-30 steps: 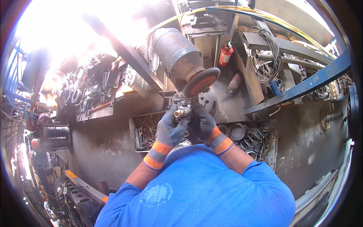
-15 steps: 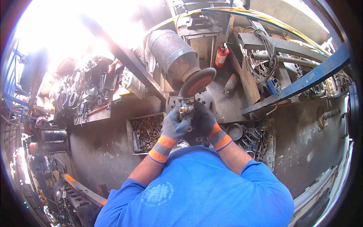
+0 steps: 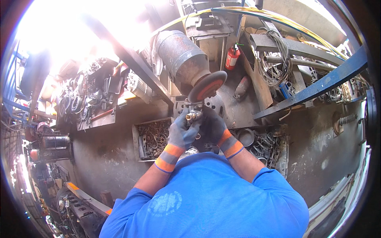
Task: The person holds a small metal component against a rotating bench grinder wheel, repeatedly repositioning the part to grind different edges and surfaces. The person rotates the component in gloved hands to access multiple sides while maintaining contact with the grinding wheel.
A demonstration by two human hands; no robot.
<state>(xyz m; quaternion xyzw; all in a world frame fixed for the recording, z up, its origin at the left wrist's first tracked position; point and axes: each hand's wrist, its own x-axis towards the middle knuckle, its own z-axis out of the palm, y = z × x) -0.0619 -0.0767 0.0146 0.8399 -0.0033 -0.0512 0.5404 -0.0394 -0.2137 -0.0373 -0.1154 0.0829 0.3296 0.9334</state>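
Metal fitting (image 3: 195, 114) by the abrasive wheel (image 3: 207, 87)
Fingers of our left hand (image 3: 182, 129) clamp it; right hand's (image 3: 214, 126), we cannot tell. Probably stiff, dense: grip its body.

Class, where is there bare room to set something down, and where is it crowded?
Bare floor lies between the dark cylinders and the left parts tray, and between the right parts tray and the coil spring. Crowded: by the grinding wheel, where the left hand and right hand hold a metal fitting.
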